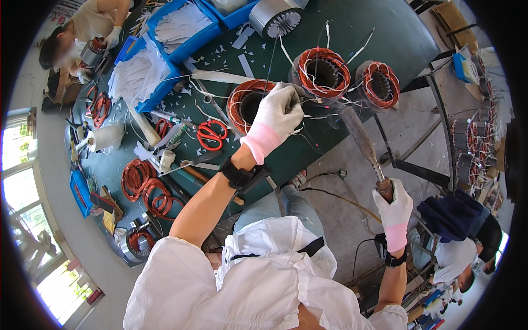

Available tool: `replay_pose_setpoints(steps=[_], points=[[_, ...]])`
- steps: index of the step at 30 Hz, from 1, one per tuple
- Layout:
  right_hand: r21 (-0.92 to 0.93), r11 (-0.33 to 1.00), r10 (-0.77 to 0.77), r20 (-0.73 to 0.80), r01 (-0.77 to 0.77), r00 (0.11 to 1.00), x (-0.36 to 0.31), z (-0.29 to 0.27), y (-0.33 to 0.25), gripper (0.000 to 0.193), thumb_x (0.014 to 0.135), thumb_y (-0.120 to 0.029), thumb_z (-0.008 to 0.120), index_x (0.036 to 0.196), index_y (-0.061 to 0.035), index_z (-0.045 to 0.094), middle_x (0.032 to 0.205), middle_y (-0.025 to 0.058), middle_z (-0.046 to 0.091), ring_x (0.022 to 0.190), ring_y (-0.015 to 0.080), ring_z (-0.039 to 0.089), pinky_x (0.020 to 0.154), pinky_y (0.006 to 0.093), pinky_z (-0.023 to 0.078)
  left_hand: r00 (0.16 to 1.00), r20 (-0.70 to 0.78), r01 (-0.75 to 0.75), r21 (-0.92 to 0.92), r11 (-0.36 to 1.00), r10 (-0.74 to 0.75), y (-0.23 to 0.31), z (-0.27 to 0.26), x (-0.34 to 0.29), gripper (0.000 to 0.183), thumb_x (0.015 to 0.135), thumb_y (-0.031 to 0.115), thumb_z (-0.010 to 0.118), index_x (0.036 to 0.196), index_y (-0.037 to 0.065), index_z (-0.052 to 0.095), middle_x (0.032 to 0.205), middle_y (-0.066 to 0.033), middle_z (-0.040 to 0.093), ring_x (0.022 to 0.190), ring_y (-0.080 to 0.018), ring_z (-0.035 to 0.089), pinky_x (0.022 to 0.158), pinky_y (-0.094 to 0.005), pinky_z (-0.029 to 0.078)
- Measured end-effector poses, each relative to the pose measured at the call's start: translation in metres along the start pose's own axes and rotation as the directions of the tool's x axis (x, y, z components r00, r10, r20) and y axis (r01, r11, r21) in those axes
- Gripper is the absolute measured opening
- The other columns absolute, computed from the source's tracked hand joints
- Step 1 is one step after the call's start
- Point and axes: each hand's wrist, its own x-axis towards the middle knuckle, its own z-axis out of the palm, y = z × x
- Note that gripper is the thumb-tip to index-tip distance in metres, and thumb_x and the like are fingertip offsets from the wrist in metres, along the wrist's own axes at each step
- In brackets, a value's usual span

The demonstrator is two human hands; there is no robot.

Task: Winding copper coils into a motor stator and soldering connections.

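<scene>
Rusty-metal tool (360, 135), right of centre, prob. heavy & stiff; my R hand (394, 206) wraps its brown handle (386, 190), best hold; L hand (279, 110), upper centre, curled nr bendy-looking leads (314, 116), can't tell if gripping

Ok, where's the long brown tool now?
Right of centre in the head view, the long brown tool is in the right hand, its tip below the middle wound core.

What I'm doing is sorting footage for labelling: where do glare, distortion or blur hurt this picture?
Head view: the windows at left are blown out and bowed along the black rim; same view, the left hand looks fairly sharp, but the tip of the tool in the right hand looks hazy.
</scene>
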Motion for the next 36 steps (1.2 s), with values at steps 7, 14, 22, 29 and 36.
replay_pose_setpoints(steps=[7,14,22,29,36], points=[[-0.011,1.000,-0.013,-0.001,0.013,1.000,0.0007,0.0005,0.0030,0.030,0.068,-0.018,0.076,0.091,-0.0063,0.060,0.076,0.0145,0.063,0.071,0.0347,0.063,0.065,0.0371,0.049,1.000,-0.004,0.009,-0.010,1.000,-0.009,0.0030,0.0006,-0.0003,0.007,0.080,0.003,0.052,0.076,-0.003,0.051,0.094,-0.0070,0.056,0.067,-0.0095,0.045,0.061,-0.0236,0.040],[-0.009,1.000,-0.009,0.001,0.009,1.000,0.0008,0.0006,0.0028,0.030,0.068,-0.018,0.076,0.091,-0.0066,0.060,0.076,0.0143,0.063,0.071,0.0347,0.063,0.065,0.0371,0.048,1.000,-0.017,-0.003,0.029,1.000,0.004,0.0003,0.0005,-0.0001,0.008,0.080,0.003,0.052,0.076,-0.003,0.050,0.093,-0.0078,0.056,0.066,-0.0104,0.044,0.061,-0.0241,0.040],[0.010,1.000,-0.001,0.021,0.001,1.000,0.0002,0.0002,0.0003,0.029,0.069,-0.018,0.076,0.090,-0.0070,0.060,0.075,0.0142,0.063,0.071,0.0348,0.062,0.064,0.0374,0.048,1.000,-0.010,0.024,0.050,0.998,-0.023,0.0036,-0.0002,-0.0012,0.007,0.079,0.003,0.052,0.076,-0.003,0.050,0.093,-0.0089,0.057,0.068,-0.0115,0.045,0.062,-0.0246,0.040],[0.016,1.000,-0.002,0.016,0.001,1.000,0.0001,0.0028,0.0021,0.029,0.069,-0.018,0.076,0.090,-0.0069,0.060,0.075,0.0146,0.063,0.070,0.0351,0.062,0.064,0.0375,0.048,0.999,-0.020,-0.026,0.023,0.999,0.027,-0.0011,-0.0005,-0.0014,0.007,0.079,0.003,0.052,0.075,-0.003,0.050,0.094,-0.0096,0.058,0.070,-0.0121,0.046,0.063,-0.0245,0.041],[0.015,1.000,-0.001,0.014,0.001,1.000,-0.0024,0.0039,0.0016,0.029,0.069,-0.017,0.076,0.090,-0.0063,0.060,0.074,0.0146,0.062,0.070,0.0348,0.062,0.064,0.0371,0.048,1.000,-0.017,-0.008,0.029,1.000,0.009,-0.0007,-0.0004,-0.0036,0.007,0.079,0.002,0.053,0.075,-0.003,0.051,0.095,-0.0088,0.057,0.065,-0.0097,0.044,0.059,-0.0236,0.040]])
